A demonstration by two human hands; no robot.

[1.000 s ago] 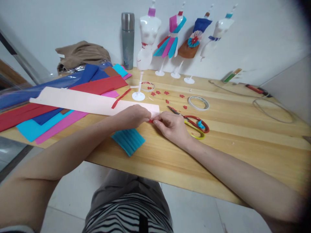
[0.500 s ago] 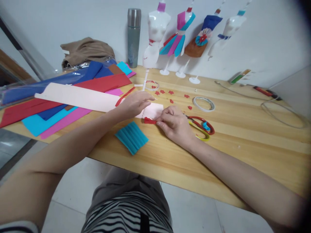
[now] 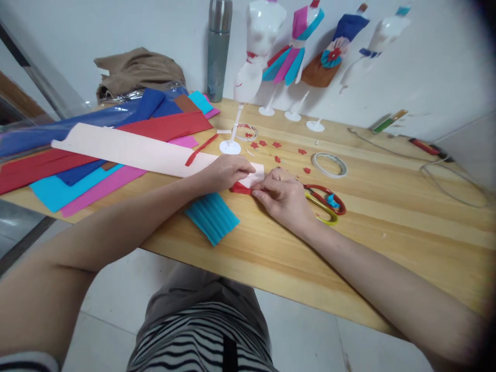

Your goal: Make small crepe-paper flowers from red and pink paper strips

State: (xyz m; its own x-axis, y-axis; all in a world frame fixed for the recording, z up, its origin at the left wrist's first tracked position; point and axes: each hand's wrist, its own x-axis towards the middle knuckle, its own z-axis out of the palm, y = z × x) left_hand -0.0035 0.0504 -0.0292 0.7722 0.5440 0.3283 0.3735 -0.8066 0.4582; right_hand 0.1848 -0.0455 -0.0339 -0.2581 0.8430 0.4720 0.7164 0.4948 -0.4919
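Observation:
My right hand [image 3: 282, 197] is closed in a pinch on the right end of a small red crepe paper piece [image 3: 242, 189]. My left hand [image 3: 227, 173] has its fingers drawn together at the left part of the same piece, partly covering it. Under both hands lies the end of a long pale pink paper strip [image 3: 155, 156]. Nearer the table edge is a pleated teal paper piece [image 3: 214, 219], partly behind my left forearm. Scissors [image 3: 327, 204] with red and yellow handles lie just beyond my right hand, their blades hidden.
Coloured paper sheets [image 3: 42, 165] are heaped at the left. Small dress forms [image 3: 248, 77] and a flask [image 3: 219, 51] stand along the wall. Several red paper flowers [image 3: 276, 144], a tape roll [image 3: 329, 165] and a cable [image 3: 387, 144] lie on the wooden table [image 3: 368, 268].
My left hand has come down and right, its fingers closing in on the red piece. My right hand keeps its pinch. The whole view has shifted slightly.

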